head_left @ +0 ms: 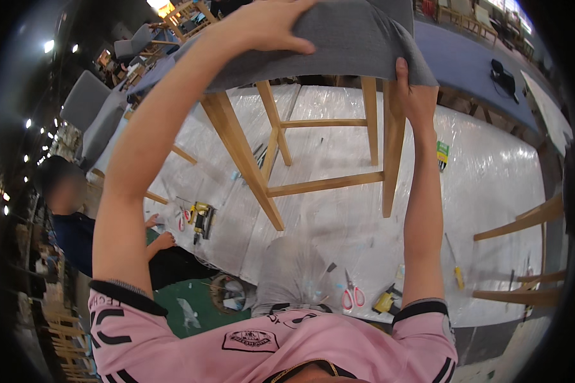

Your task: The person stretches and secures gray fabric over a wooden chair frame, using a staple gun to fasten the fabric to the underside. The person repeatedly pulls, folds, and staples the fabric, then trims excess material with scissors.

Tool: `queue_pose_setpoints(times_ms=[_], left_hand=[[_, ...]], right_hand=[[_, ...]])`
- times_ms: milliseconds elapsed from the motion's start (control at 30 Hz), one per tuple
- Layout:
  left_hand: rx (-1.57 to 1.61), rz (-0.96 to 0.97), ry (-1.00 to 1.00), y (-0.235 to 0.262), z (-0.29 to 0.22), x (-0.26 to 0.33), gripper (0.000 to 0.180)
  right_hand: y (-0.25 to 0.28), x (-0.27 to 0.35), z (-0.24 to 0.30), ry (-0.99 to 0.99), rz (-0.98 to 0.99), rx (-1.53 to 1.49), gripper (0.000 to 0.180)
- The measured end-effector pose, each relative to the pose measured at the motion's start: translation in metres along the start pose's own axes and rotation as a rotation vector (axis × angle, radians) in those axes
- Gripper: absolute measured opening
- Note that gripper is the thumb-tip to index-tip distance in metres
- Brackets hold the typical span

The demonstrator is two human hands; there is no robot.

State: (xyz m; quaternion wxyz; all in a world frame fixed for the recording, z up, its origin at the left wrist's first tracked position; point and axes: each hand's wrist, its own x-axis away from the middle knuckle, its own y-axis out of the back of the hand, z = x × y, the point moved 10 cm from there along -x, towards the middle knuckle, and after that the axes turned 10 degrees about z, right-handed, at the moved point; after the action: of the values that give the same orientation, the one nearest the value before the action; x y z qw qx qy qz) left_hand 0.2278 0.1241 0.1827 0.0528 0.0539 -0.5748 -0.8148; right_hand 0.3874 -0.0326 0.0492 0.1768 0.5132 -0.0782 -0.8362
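Head view shows right hand (419, 102) gripping seat edge (338, 70), room between legs (395, 153).

The chair (358, 51) is cut off by the upper picture edge. On its seat, the left hand (271, 29) meets the same edge. At the chair's right corner, the right hand (420, 102) shows its thumb; its other fingers are hidden. Left of the chair, a co-worker's (76, 239) face is blurred. Beneath the chair, a dark item (321, 140) is too small to identify.
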Motion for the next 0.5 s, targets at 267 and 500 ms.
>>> queue_pose_setpoints(times_ms=[267, 500], left_hand=[[-0.134, 0.108, 0.141, 0.001, -0.013, 0.009, 0.115], [-0.169, -0.036, 0.128, -0.002, -0.017, 0.013, 0.111]], right_hand=[[-0.001, 0.001, 0.001, 0.023, 0.009, -0.042, 0.045], [-0.002, 0.004, -0.003, 0.04, -0.023, 0.056, 0.044]])
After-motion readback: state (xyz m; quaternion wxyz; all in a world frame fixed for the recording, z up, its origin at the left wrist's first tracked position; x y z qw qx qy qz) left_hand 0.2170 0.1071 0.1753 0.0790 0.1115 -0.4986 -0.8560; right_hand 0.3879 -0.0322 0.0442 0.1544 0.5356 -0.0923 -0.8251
